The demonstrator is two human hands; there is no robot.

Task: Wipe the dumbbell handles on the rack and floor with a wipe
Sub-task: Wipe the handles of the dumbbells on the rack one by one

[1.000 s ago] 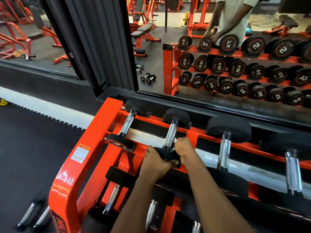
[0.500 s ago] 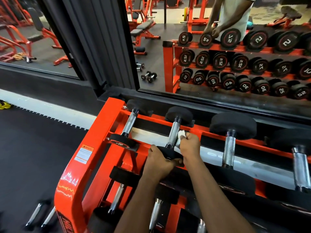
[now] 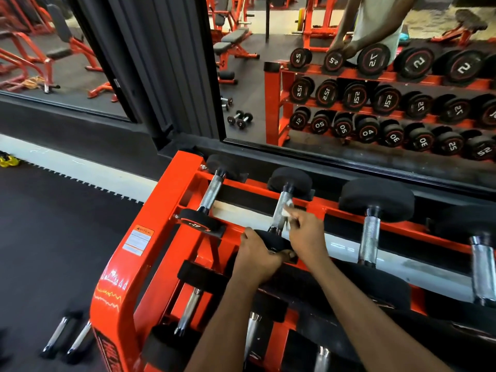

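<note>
**A:** From the head view, which one is being cleaned?

**B:** The second dumbbell (image 3: 290,181) from the left end, on the top tier of the orange rack (image 3: 171,194). The left hand (image 3: 257,255) has its fingers curled over the near head (image 3: 269,238), steadying it. The right hand (image 3: 306,234) pinches the white wipe (image 3: 287,212) against the knurled handle (image 3: 280,208).

**A:** Has anything shifted?

**B:** Yes. A second ago the right hand sat low, just beside the near head, and the wipe hardly showed. Half a second ago it had crept up. Now the wipe lies about midway up the handle, toward the far head. The left hand has stayed put.

**A:** So what does that tell you?

**B:** I'd say one stroke along this handle is under way, with the upper part still to cover. Whether the dumbbell at the left end is already done, I can't tell. The next handle (image 3: 370,237) to the right and the floor pair (image 3: 79,337) beside the rack have no wipe near them, so most of the job seems to lie ahead.
</note>
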